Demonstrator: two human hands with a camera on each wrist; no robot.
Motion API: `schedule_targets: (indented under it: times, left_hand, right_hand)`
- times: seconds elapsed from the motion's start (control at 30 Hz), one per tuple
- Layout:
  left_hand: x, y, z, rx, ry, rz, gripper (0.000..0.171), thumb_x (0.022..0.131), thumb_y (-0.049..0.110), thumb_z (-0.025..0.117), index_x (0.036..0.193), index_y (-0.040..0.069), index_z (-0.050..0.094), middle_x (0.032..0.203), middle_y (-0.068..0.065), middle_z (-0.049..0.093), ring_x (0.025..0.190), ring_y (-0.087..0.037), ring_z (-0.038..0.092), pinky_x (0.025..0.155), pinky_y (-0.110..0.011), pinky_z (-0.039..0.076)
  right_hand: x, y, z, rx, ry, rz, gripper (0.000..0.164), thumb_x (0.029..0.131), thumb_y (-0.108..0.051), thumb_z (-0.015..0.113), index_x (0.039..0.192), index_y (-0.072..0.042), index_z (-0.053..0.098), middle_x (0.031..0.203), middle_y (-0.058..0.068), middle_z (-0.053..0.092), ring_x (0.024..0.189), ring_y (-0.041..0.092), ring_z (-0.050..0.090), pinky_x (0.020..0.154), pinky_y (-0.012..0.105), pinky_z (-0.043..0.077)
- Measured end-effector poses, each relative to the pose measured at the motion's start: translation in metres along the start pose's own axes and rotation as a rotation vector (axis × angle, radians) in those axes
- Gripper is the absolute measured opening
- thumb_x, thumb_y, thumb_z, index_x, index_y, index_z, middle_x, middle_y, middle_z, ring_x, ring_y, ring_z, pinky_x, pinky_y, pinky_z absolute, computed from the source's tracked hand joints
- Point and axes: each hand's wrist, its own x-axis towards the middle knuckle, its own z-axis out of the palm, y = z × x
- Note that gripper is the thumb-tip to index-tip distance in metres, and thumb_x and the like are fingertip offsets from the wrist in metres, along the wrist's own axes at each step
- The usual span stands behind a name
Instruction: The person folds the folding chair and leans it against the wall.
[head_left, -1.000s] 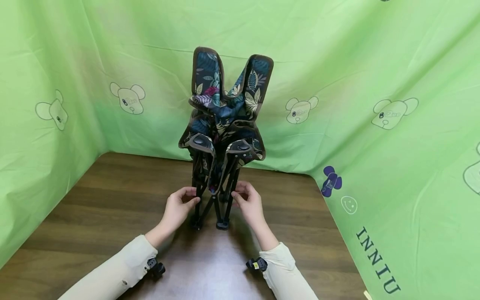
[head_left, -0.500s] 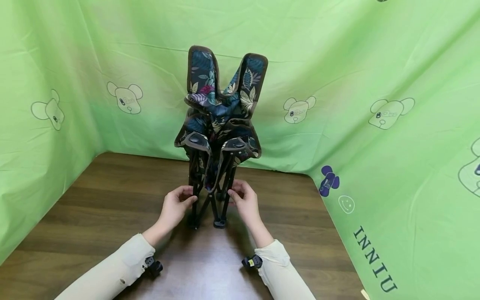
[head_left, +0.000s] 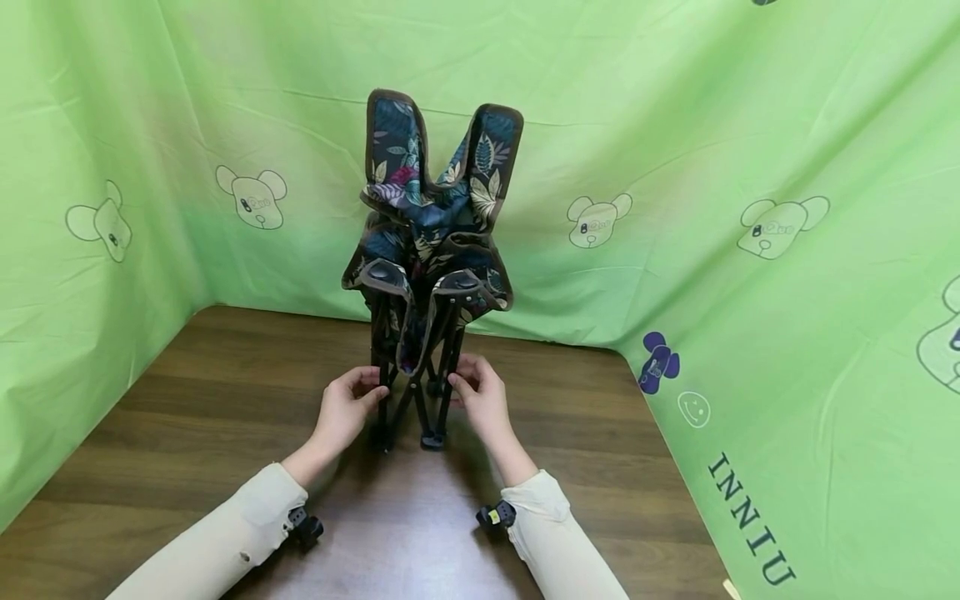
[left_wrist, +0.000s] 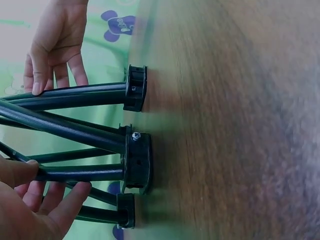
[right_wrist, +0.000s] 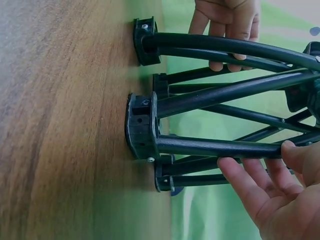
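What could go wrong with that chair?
It might topple: the chair is tall, and its feet stand close together on the table. A pinch is possible too: the left grip and right grip hold its legs, which cross and might swing together.

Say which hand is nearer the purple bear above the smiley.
Right. The right hand holds the chair on the side towards the purple bear; the left hand holds the opposite side, farther away.
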Motion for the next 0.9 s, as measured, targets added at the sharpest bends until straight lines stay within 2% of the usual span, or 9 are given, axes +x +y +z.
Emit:
schedule_targets:
  times: [0.17,0.27,0.33,0.4,0.5,0.57,0.7,0.77,0.9]
  left_hand:
    - [-0.008,0.025,-0.004,0.013,-0.002,0.020,0.025,0.093,-0.007,0.069,0.118,-0.013,0.066,0.104,-0.029,0.071,0.086,-0.047,0.069,0.069,-0.048,0.063]
    - [-0.009,0.029,-0.006,0.020,-0.013,0.033,0.026,0.094,-0.006,0.069,0.118,-0.014,0.066,0.104,-0.030,0.070,0.079,-0.027,0.072,0.068,-0.046,0.063]
    - [-0.008,0.025,-0.006,0.028,-0.017,0.038,0.027,0.094,-0.006,0.069,0.119,-0.014,0.065,0.105,-0.030,0.070,0.077,-0.023,0.072,0.068,-0.045,0.063]
    - [-0.004,0.013,-0.004,0.035,-0.013,0.033,0.027,0.094,-0.005,0.069,0.120,-0.015,0.065,0.105,-0.030,0.070,0.078,-0.023,0.071,0.068,-0.044,0.063]
    - [0.001,-0.003,-0.001,0.032,0.001,0.032,0.028,0.094,-0.004,0.070,0.120,-0.013,0.066,0.104,-0.028,0.071,0.085,-0.041,0.071,0.067,-0.041,0.064]
    - [0.002,-0.011,0.000,0.027,0.010,0.034,0.028,0.094,-0.002,0.071,0.120,-0.011,0.067,0.104,-0.026,0.072,0.086,-0.042,0.071,0.066,-0.034,0.063]
    - [0.002,-0.014,0.001,0.023,0.017,0.044,0.027,0.094,0.001,0.073,0.119,-0.008,0.068,0.103,-0.024,0.073,0.085,-0.033,0.073,0.064,-0.022,0.060]
    - [0.002,-0.014,0.001,0.023,0.020,0.056,0.027,0.093,0.002,0.074,0.118,-0.007,0.068,0.103,-0.023,0.073,0.084,-0.029,0.073,0.064,-0.022,0.060]
    - [0.001,-0.013,0.002,0.024,0.028,0.075,0.024,0.094,0.002,0.074,0.116,-0.004,0.070,0.101,-0.022,0.074,0.083,-0.031,0.073,0.064,-0.028,0.062]
  right_hand:
    - [0.006,0.017,0.002,0.007,0.012,-0.016,0.029,0.096,0.006,0.065,0.125,0.006,0.060,0.102,0.032,0.068,0.095,0.050,0.067,0.061,0.036,0.064]
    - [0.010,0.033,0.003,0.008,0.028,-0.020,0.029,0.097,0.003,0.067,0.125,0.001,0.062,0.101,0.029,0.070,0.093,0.045,0.068,0.063,0.047,0.064]
    - [0.012,0.039,0.003,-0.003,0.033,-0.026,0.028,0.097,0.000,0.068,0.125,-0.001,0.064,0.100,0.026,0.071,0.091,0.042,0.069,0.063,0.049,0.064]
    - [0.011,0.036,0.003,-0.006,0.023,-0.028,0.028,0.098,0.001,0.066,0.125,0.001,0.063,0.100,0.028,0.070,0.091,0.046,0.067,0.062,0.049,0.064]
    - [0.007,0.020,0.002,-0.018,0.000,-0.041,0.029,0.098,0.004,0.064,0.127,0.007,0.060,0.102,0.033,0.069,0.091,0.051,0.066,0.058,0.034,0.064]
    - [0.003,0.008,0.001,-0.028,-0.015,-0.057,0.030,0.098,0.006,0.062,0.128,0.011,0.058,0.103,0.036,0.067,0.091,0.055,0.065,0.057,0.030,0.062]
    - [0.000,0.001,0.000,-0.067,-0.032,-0.061,0.030,0.100,0.005,0.061,0.129,0.011,0.057,0.105,0.035,0.069,0.088,0.055,0.068,0.056,0.026,0.061]
    - [0.000,0.002,0.000,-0.069,-0.032,-0.057,0.031,0.100,0.004,0.061,0.130,0.009,0.057,0.106,0.034,0.069,0.088,0.054,0.068,0.056,0.026,0.061]
    - [0.005,0.024,0.001,-0.068,-0.014,-0.054,0.033,0.101,0.001,0.062,0.133,0.007,0.056,0.107,0.032,0.071,0.088,0.052,0.070,0.055,0.029,0.061]
